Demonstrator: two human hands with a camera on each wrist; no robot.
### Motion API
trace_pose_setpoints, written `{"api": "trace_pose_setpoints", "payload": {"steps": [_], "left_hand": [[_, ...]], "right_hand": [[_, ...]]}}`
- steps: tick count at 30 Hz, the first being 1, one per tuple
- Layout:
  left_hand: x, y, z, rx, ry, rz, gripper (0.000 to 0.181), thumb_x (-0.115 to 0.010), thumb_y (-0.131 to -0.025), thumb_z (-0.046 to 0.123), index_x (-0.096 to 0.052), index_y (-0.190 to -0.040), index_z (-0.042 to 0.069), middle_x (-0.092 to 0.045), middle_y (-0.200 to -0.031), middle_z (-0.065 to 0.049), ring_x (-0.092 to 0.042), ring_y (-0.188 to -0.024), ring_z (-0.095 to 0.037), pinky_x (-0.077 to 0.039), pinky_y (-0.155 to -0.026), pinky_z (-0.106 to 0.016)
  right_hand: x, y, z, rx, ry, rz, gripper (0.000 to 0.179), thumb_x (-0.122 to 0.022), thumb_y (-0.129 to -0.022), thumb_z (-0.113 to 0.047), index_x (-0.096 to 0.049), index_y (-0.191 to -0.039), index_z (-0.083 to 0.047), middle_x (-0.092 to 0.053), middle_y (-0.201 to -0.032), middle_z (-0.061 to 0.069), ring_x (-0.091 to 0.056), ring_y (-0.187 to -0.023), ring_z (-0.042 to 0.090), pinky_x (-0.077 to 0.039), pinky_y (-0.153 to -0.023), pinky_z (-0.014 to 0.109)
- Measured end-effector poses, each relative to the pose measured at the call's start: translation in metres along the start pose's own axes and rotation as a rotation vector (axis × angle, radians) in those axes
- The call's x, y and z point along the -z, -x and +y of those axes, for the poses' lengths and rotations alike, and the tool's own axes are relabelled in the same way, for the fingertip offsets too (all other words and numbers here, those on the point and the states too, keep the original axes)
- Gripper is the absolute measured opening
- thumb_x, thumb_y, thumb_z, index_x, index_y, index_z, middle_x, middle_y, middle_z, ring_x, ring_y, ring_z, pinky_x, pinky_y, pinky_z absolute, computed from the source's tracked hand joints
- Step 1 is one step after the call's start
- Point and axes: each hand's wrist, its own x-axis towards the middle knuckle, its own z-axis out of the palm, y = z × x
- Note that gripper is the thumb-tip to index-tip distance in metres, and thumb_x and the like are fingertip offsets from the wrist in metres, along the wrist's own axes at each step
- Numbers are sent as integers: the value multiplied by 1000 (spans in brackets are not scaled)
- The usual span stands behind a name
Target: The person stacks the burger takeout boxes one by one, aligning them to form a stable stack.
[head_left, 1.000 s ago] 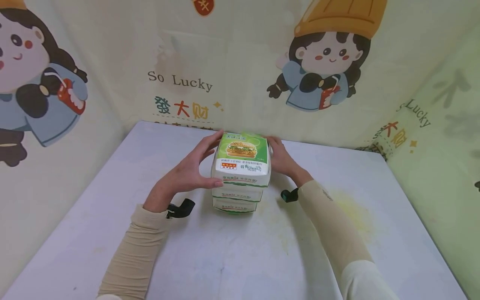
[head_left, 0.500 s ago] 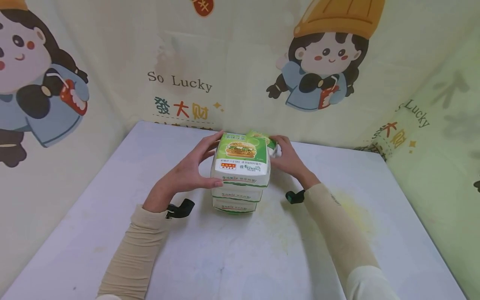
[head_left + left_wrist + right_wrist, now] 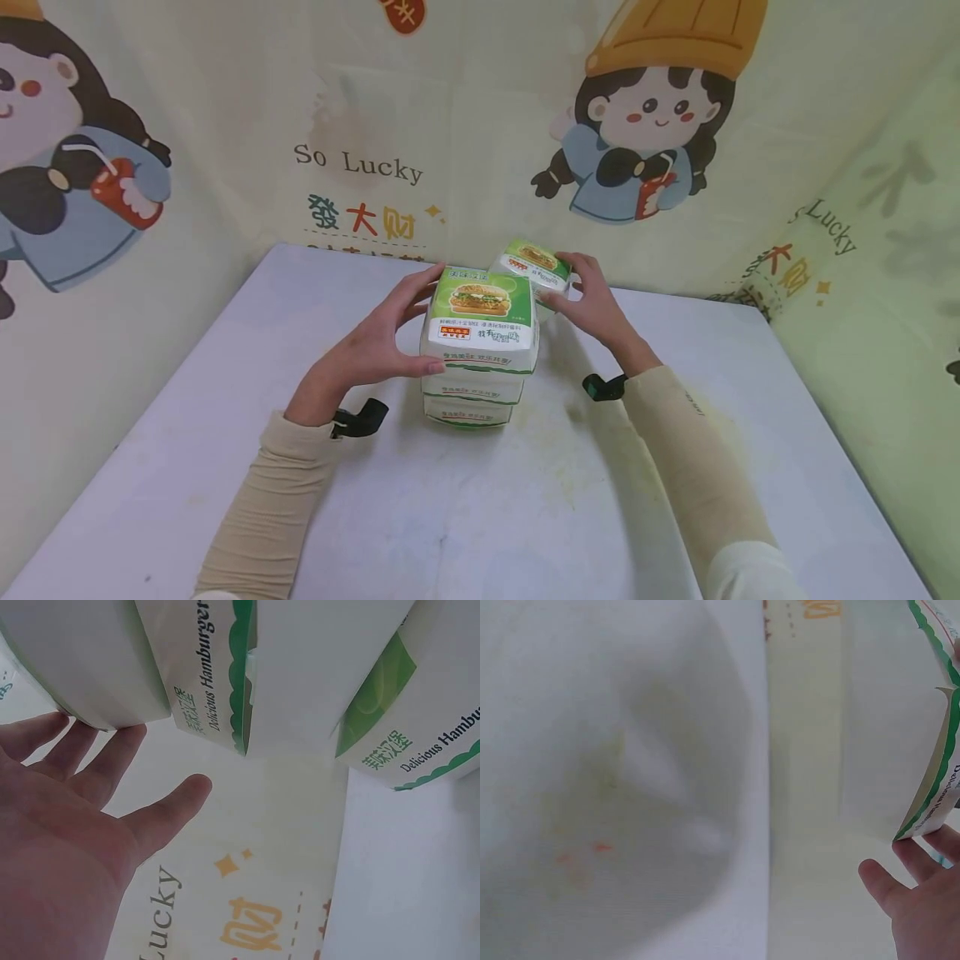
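Three paper hamburger boxes, white with green edges, stand stacked in the head view. The top box carries a burger picture; below it show the fronts of the middle box and the bottom box. My left hand spans the top box's left side, thumb at its front corner and fingers against its far edge. Behind the stack to the right, my right hand holds another hamburger box, thumb in front and fingers at its far right corner. The stack partly hides that box.
All stands on a white table with a yellowish stain at right. A printed cloth wall rises close behind the boxes, with more cloth along both sides. A small black wrist camera sits at my right wrist.
My right hand has moved right and back with the box it holds, which has come out from behind the stack into fuller view. My left hand and the stack stay put.
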Motion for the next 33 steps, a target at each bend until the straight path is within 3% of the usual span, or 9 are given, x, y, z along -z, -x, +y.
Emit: {"api": "trace_pose_setpoints", "payload": {"steps": [18,33], "left_hand": [[-1,1,0,10,5,5,109,-84,-74,13,-16,-159,27,-23,-160,6,-28,-149,-20,-29,-120,-51],[0,0,0,-7,13,-4,109,-84,-74,11,-16,-159,24,-23,-160,4,-28,-149,-21,-29,-120,-49]], "right_hand": [[37,5,-31,62,-47,135,69,-65,-91,-36,-36,-152,-22,-28,-156,2,-33,-136,25,-36,-115,50],[50,10,-60,209,-50,197,63,-62,-92,-36,-40,-149,-22,-36,-150,-4,-37,-131,16,-42,-111,43]]}}
